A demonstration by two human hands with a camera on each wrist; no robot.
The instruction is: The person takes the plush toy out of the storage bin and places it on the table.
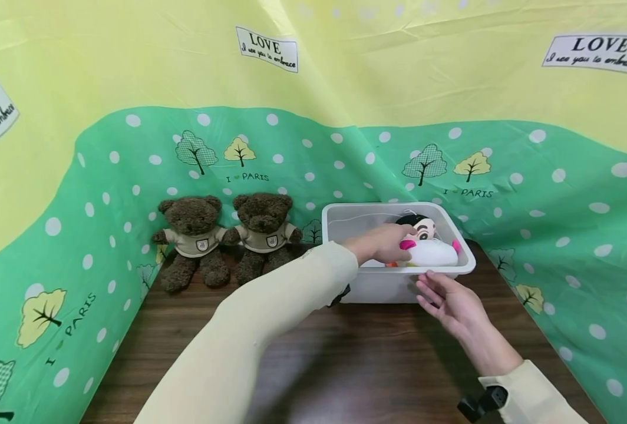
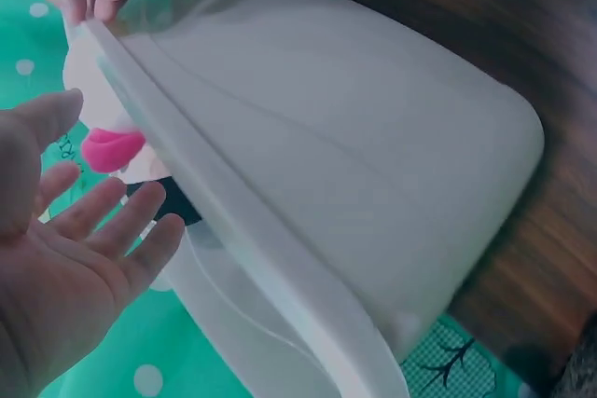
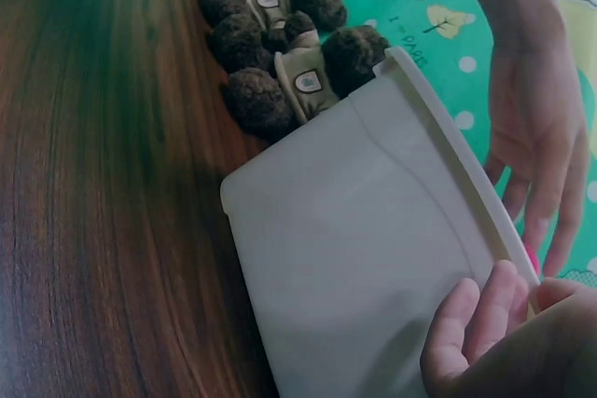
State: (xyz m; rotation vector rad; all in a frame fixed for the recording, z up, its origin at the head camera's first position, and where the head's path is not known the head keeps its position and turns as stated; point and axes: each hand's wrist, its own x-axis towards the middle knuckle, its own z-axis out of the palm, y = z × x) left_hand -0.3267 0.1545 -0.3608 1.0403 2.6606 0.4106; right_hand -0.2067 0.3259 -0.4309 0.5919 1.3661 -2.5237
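Observation:
A doll (image 1: 425, 244) with black hair, big eyes, a rounded white part and pink patches lies in a light grey plastic bin (image 1: 382, 288). My left hand (image 1: 390, 242) reaches over the bin's front rim, its fingertips right at the doll. In the left wrist view the fingers of that left hand (image 2: 84, 258) are spread and fairly straight, with nothing between them. At the front rim, toward its right end, my right hand (image 1: 454, 303) pinches the edge lightly. The right wrist view has its fingers (image 3: 476, 314) against the outer wall and the thumb at the rim.
Two brown teddy bears (image 1: 188, 227) in beige shirts sit side by side left of the bin. The dark wooden table (image 1: 356, 359) extends in front. A green and yellow printed cloth (image 1: 313, 147) hangs behind and at both sides. A thin white cord (image 1: 363, 217) runs inside the bin.

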